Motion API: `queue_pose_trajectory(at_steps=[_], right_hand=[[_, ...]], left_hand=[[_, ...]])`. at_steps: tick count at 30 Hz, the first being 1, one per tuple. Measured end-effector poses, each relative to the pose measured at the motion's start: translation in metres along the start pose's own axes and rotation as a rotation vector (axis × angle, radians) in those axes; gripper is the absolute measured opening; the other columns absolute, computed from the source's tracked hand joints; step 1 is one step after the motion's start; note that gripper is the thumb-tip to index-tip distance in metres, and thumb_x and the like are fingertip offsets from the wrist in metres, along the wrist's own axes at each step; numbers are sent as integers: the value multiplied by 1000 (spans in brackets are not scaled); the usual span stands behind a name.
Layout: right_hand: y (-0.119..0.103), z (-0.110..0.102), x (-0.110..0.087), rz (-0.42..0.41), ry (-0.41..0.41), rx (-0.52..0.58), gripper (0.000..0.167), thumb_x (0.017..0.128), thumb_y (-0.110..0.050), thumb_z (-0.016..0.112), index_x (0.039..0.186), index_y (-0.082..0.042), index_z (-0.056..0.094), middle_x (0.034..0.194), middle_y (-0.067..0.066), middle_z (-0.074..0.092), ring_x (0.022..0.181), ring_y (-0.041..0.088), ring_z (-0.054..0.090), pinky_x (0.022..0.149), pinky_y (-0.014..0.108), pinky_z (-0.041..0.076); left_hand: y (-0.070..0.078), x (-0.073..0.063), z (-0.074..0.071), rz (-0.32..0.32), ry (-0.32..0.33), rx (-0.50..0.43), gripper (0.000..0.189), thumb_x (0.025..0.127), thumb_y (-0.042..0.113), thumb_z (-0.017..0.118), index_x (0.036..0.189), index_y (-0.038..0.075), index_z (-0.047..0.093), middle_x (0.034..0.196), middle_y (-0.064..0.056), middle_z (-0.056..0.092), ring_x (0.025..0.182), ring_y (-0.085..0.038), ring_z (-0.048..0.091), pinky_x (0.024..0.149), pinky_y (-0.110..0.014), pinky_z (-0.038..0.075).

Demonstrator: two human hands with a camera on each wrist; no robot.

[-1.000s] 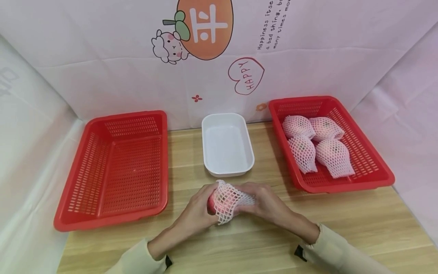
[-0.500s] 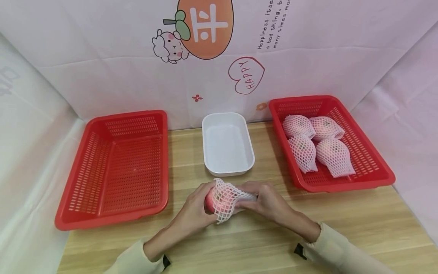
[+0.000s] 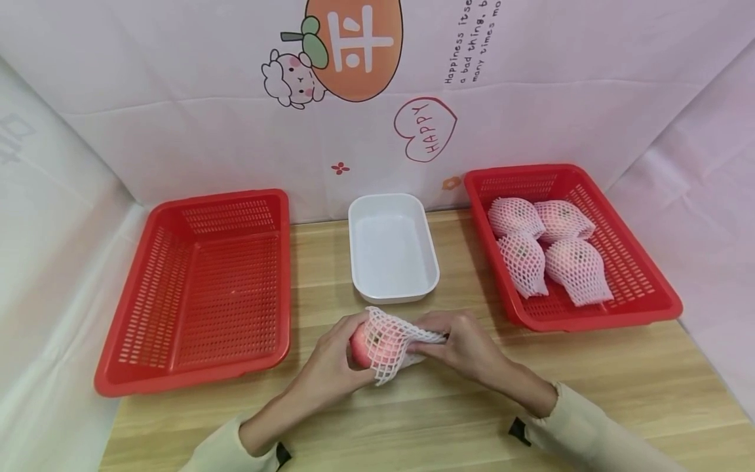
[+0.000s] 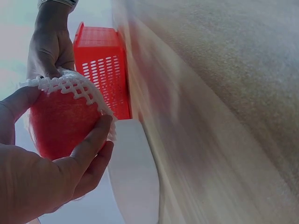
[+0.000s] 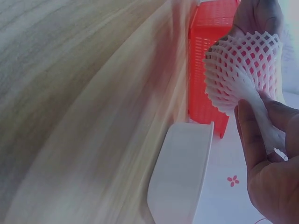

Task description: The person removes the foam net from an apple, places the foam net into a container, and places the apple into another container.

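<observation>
In the head view a red apple sits partly inside a white foam net sleeve above the table. My left hand grips the apple's bare left side, thumb and fingers around it. The left wrist view shows its bare red skin bulging out of the net's edge. My right hand pinches the gathered tail of the net between thumb and fingers; in the right wrist view that tail is stretched and twisted narrow.
A red basket stands at the left with nothing in it. Behind my hands is a white tray. The right red basket holds several net-wrapped fruits. A printed cloth hangs behind the wooden table.
My left hand and the apple have shifted slightly left. More of the apple's bare red side shows out of the net, while my right hand keeps its pinch on the tail.
</observation>
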State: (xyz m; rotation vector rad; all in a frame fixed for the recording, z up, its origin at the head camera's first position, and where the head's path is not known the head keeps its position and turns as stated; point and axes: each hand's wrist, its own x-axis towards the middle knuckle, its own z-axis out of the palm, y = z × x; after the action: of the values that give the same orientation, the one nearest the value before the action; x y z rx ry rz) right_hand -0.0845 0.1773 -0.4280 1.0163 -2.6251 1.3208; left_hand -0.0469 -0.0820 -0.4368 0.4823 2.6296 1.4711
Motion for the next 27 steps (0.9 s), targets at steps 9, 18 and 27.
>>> queue_pose_trajectory(at_steps=[9,18,27], right_hand=[[-4,-5,2,-10,-27,-9,19,82,-7,91,98,-11,83,94,-4,80,84,6,72,72,25,62],[-11,-21,7,-23,-50,-59,17,82,-11,92,95,-16,83,91,-11,77,79,1,68,70,21,59],[-13,-37,13,-80,-46,-93,19,79,-8,94,88,-17,80,87,-12,76,73,0,64,66,15,56]], left_hand=[[8,-6,-8,-23,20,4,85,71,9,95,147,5,57,143,-8,64,132,-26,61,114,-50,49],[12,-12,-14,-84,29,13,86,72,25,99,147,16,59,141,2,66,129,-20,62,112,-51,50],[13,-20,-25,-89,33,40,85,72,31,100,147,23,59,140,9,64,129,-12,61,111,-47,51]])
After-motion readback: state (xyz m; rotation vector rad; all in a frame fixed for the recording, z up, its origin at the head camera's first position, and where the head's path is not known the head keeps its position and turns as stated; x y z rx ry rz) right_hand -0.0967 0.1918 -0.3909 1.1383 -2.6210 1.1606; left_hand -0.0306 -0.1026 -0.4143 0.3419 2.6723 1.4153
